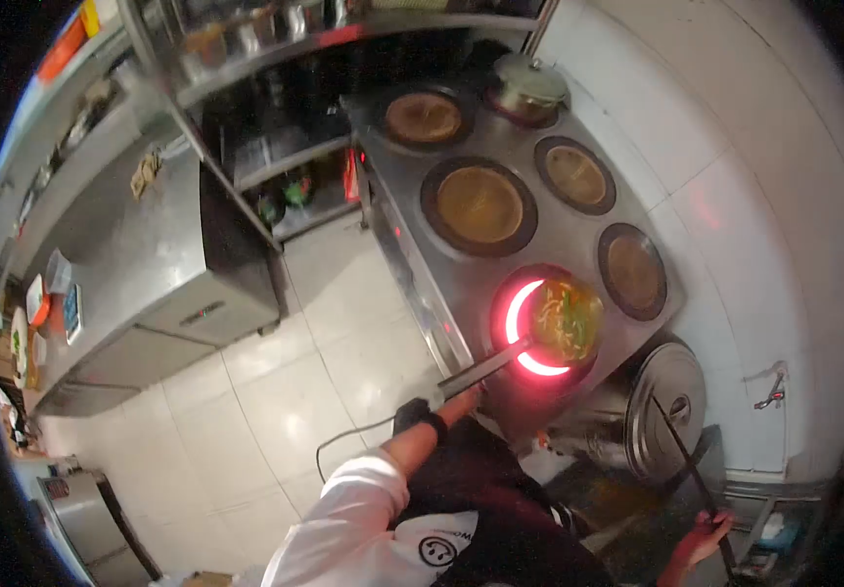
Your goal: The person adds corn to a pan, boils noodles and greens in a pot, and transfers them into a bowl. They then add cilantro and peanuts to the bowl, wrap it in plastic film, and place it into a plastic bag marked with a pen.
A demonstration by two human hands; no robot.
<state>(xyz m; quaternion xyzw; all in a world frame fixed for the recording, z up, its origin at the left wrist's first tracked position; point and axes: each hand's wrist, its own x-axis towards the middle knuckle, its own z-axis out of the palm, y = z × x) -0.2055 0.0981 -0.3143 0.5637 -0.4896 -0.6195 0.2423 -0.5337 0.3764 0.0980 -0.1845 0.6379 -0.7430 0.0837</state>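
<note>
My left hand [457,403] is closed around the grey handle of a pan [490,368], with a black strap and a cable at the wrist. The pan's bowl holds food [567,321] with pale strands and green pieces, and it sits tilted partly over a glowing red burner [515,328]. Low at the right, my right hand [707,536] has its fingers wrapped round a long, thin dark rod [681,445]. The rod's upper end overlaps the lid of a large steel stockpot [649,416] in this view.
The steel cooktop [461,293] carries several more round burners. At its far corner stands a lidded pot [529,86]. A steel counter [138,254] is on the left across the tiled floor [275,401]. A wall tap [769,391] is at the right.
</note>
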